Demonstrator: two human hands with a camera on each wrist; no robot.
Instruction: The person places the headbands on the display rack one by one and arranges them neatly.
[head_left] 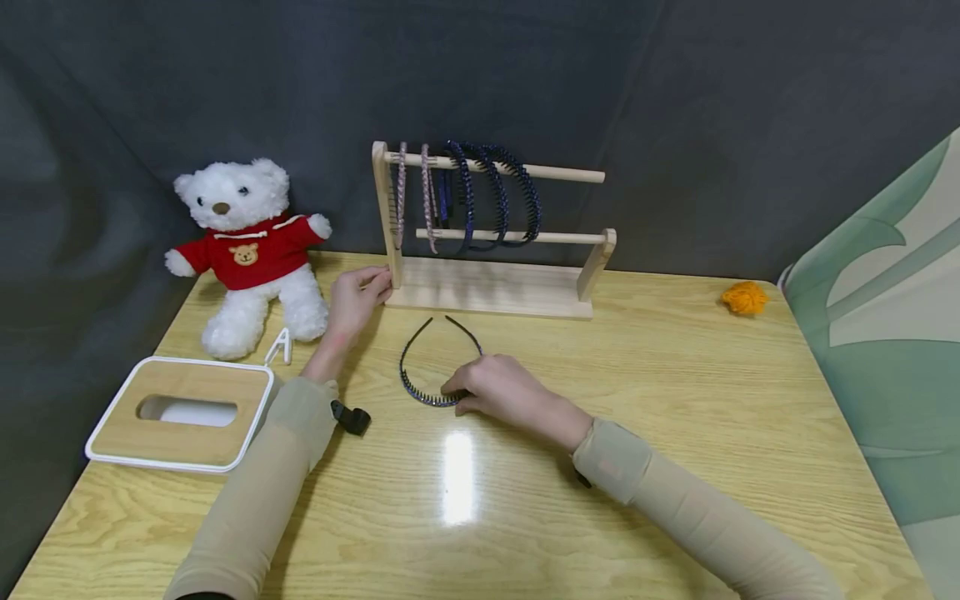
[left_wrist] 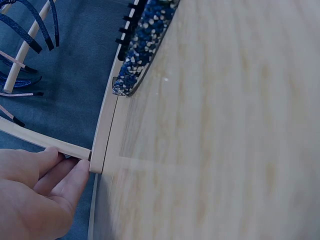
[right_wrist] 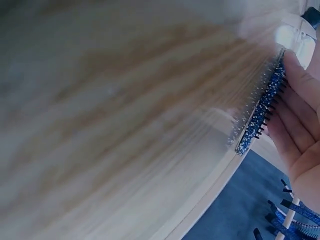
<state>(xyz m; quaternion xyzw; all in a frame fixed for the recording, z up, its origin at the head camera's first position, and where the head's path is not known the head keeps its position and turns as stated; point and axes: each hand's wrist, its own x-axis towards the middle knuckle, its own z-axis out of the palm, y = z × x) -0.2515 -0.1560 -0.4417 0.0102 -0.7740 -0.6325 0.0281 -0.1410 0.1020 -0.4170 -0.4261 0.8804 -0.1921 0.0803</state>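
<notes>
A glittery dark blue headband with comb teeth (head_left: 427,399) lies on the table, its two ends toward the rack. My right hand (head_left: 504,390) pinches its curved side between thumb and fingers; the speckled band (right_wrist: 261,112) shows close up in the right wrist view. Behind it stands a wooden headband rack (head_left: 487,287) with two horizontal bars. My left hand (head_left: 358,298) holds the foot of the rack's left post, thumb and fingertips (left_wrist: 80,172) at its lower end. Two pink headbands (head_left: 427,196) and several dark blue headbands (head_left: 498,196) hang from the upper bar.
On the left, a white teddy bear (head_left: 251,250) in a red sweater sits behind a tissue box (head_left: 180,446) with a wooden lid. A white letter A (head_left: 280,347) stands between them. An orange yarn ball (head_left: 744,297) lies near the far right corner. Dark cloth hangs behind the table.
</notes>
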